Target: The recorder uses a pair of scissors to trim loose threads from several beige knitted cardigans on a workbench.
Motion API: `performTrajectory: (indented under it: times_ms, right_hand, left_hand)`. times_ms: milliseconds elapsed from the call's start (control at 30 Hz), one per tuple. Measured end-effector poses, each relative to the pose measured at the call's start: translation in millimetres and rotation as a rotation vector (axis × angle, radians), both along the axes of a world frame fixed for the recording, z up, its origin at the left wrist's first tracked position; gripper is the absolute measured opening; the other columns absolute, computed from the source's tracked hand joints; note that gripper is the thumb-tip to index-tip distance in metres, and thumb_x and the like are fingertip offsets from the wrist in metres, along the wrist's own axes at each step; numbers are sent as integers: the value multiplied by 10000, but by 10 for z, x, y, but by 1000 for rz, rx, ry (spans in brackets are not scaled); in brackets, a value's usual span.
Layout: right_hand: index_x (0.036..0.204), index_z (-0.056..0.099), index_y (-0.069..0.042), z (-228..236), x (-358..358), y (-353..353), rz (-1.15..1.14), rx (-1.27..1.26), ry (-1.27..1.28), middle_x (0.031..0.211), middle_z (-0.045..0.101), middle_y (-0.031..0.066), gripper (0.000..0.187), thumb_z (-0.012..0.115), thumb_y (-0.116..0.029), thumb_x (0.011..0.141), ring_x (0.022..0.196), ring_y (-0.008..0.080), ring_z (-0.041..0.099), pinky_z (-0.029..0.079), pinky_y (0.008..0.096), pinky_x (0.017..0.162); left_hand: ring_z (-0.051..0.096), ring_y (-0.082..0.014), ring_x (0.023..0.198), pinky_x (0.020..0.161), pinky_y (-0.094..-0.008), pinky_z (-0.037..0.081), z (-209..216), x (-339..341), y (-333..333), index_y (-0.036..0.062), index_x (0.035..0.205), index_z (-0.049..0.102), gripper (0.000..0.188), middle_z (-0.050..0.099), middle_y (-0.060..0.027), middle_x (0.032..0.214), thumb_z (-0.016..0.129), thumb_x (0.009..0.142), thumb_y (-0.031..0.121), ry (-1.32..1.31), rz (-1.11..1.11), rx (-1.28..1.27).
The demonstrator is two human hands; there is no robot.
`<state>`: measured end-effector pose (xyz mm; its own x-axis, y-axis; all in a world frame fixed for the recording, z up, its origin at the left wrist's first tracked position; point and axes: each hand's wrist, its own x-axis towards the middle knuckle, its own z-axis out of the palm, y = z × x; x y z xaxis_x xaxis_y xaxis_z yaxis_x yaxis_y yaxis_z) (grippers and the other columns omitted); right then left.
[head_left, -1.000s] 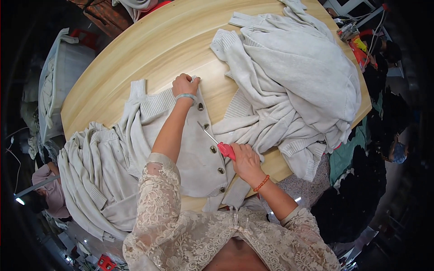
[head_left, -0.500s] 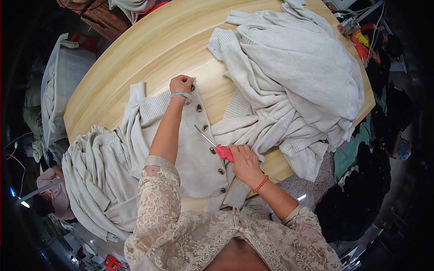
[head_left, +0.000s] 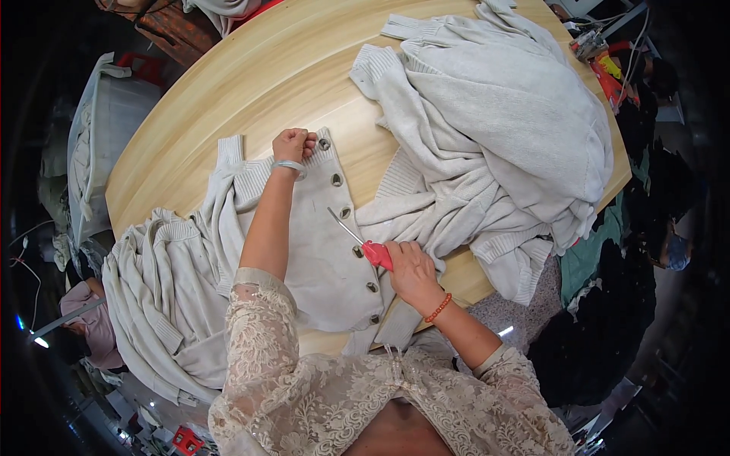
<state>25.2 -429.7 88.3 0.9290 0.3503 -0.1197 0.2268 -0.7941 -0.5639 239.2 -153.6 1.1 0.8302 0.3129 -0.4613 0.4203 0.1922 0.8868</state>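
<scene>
A pale grey-beige knit cardigan [head_left: 315, 243] lies spread in front of me, with a row of dark buttons [head_left: 336, 180] down its right edge. My left hand [head_left: 295, 143] is closed, fingers curled in, over the cardigan's far edge just left of the top button. Whatever it may pinch is hidden. My right hand [head_left: 414, 272] grips a red-handled tool [head_left: 377, 255] with a thin metal shaft, its exact kind unclear. The tip points up and left over the cardigan, near the buttons.
A large heap of similar knit garments [head_left: 509, 114] covers the right side of the curved wooden table [head_left: 251, 83]. More folded knitwear [head_left: 163, 296] lies at the left. Beyond the left edge stands a translucent bin [head_left: 114, 144]; a person in pink [head_left: 91, 327] is below it.
My left hand has moved left, off the top button, which now shows fully. The right hand and the red-handled tool have stayed in place.
</scene>
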Motion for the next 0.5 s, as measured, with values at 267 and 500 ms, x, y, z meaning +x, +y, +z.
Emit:
performTrajectory:
  times_ms: [267,500]
  right_hand:
    - [893,551,-58,-11,-1,-4,2,-3,-11,791,575,125,79,529,-72,817,820,311,576,496,435,658]
    - [949,550,-61,-55,-7,-3,10,-24,29,815,574,127,177,576,-50,775,837,319,567,490,433,686]
  left_hand:
    - [555,-93,518,464,-225,443,-9,-50,-31,-11,866,648,107,631,-52,667,637,853,95,-117,-156,439]
    - [674,-274,726,701,-364,528,259,65,-398,47,783,692,205,694,-131,749,693,738,246,28,-348,907]
